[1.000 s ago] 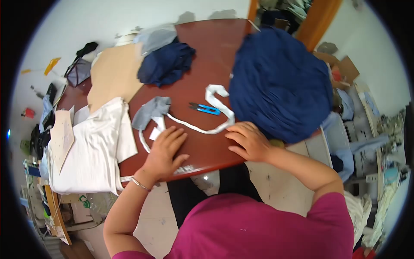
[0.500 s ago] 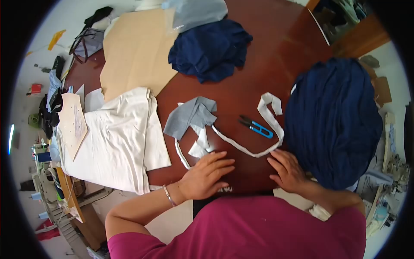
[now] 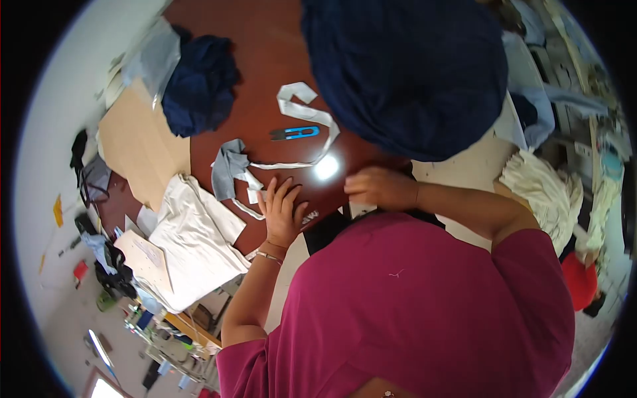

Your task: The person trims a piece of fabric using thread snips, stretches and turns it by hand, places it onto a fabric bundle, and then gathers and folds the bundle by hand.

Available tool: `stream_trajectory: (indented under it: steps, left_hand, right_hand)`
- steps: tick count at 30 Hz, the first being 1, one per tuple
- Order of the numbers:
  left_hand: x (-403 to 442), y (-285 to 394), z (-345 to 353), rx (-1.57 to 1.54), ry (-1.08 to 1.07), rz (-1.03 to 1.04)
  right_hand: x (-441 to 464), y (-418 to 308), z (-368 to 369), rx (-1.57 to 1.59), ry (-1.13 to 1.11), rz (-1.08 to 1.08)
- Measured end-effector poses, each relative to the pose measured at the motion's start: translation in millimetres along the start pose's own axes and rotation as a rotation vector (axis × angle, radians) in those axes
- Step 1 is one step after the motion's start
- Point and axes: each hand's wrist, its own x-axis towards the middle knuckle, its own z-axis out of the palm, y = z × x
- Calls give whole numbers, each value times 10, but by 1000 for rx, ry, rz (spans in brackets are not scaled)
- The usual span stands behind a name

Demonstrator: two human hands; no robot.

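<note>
Red-brown tabletop (image 3: 269, 46) spans the upper middle of the frame as the right hand (image 3: 381, 190), curled, sits back from the white strip (image 3: 313, 115), now lying loose near blue snips (image 3: 296, 133); whether it grips anything cannot be told. Left hand (image 3: 284, 212) spreads its fingers beside grey cloth (image 3: 227, 170).

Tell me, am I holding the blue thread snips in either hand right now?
No, the blue thread snips lie on the reddish-brown table, apart from both the left hand and the right hand.
</note>
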Motion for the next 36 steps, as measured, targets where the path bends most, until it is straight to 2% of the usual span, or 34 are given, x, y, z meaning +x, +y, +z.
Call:
stream_trajectory:
  steps: [2,5,6,8,9,10,11,12,14,17,18,19,20,23,24,26,29,31,33,34,35,36]
  left_hand:
    - [38,192,-16,35,6,-64]
    - [102,528,24,-145,108,-106]
    - [101,628,44,-180,133,-84]
    - [-45,716,202,-426,2,-30]
    - [-75,767,248,-545,-58,-8]
    - [21,919,136,-672,-313,-194]
    - [146,1109,-41,-823,-579,-377]
    - [270,1299,-218,-903,-832,-587]
    - [347,1429,-109,-908,-987,-668]
    - [177,1347,491,-792,-997,-597]
    - [124,1343,611,-749,-991,-585]
    - [51,1326,712,-710,-987,-578]
    - [4,1330,754,-673,-985,-578]
    - [-43,1395,938,-621,-972,-573]
    - [-41,1432,990,-620,-969,-572]
    - [-60,1513,1068,-618,-973,-562]
    - [-109,1570,1212,-603,-959,-537]
    - [-211,1522,1314,-575,-950,-523]
    - [-278,1489,1395,-543,-936,-500]
    - [-381,1441,1479,-516,-927,-477]
    - [-473,1390,1560,-485,-920,-461]
    - [-526,1360,1601,-453,-913,-440]
  right_hand:
    - [-433,-185,316,376,-163,124]
    - [-928,-184,493,666,-49,703]
    - [-1145,-97,606,578,-177,657]
    - [-1636,238,743,392,-435,549]
    - [-1815,392,585,255,-441,535]
    - [-1981,587,359,118,-449,517]
    - [-2134,865,124,-31,-589,892]
    - [-2446,1048,-130,-264,-714,1057]
    - [-2992,1376,-604,-778,-921,1368]
    - [-3087,1256,-830,-385,-290,1588]
    - [-3081,1218,-699,-209,-102,1762]
    - [-3655,1645,76,-204,-131,1696]
    - [-3407,1569,231,-16,-331,1815]
    - [-2213,895,117,248,-187,1584]
    - [-1989,897,13,330,-347,1302]
    - [-1655,707,-370,818,-58,517]
    - [-1839,827,81,622,-435,635]
    - [-1996,929,-217,306,-809,601]
    - [-2677,1305,125,130,-434,733]
    - [-2534,1321,-266,56,-806,1213]
    - [-2914,1485,-186,-232,-886,1304]
    - [-3465,1743,181,-725,-883,1312]
